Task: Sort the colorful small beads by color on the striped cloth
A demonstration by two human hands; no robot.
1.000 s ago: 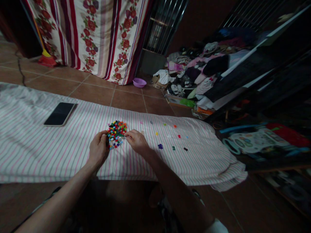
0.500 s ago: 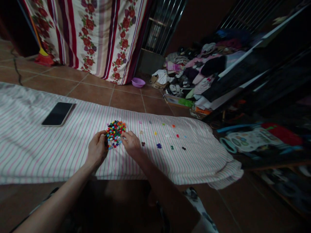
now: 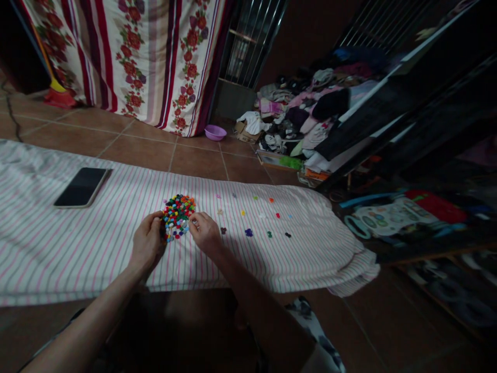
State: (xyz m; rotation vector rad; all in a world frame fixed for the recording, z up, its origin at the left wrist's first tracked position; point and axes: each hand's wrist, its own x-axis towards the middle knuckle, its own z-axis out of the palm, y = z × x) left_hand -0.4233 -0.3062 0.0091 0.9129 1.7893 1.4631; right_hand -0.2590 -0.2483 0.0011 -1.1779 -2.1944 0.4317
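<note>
A heap of small multicoloured bead-like pieces (image 3: 179,213) lies on a striped cloth (image 3: 116,248). My left hand (image 3: 146,239) is at the heap's left edge, fingers curled and thumb close to the index finger; whatever it grips there is hidden. At the heap's right edge is my right hand (image 3: 205,233), its thumb and fingertips pinched together; anything between them is too small to make out. Right of it, small same-coloured groups are spread in rough rows, among them dark blue pieces (image 3: 249,233), brown pieces (image 3: 223,231), green pieces (image 3: 269,234) and black pieces (image 3: 288,235).
A phone (image 3: 82,186) lies on the cloth at the left. Beyond the cloth's far edge, a purple basin (image 3: 215,132) stands on the tiled floor by a flowered curtain (image 3: 155,62). Piled clothes (image 3: 303,111) are at the back right, near a dark rack.
The whole view has shifted, so most things appear slightly further left. Both hands stay at the heap, the right hand still pinched at its right edge.
</note>
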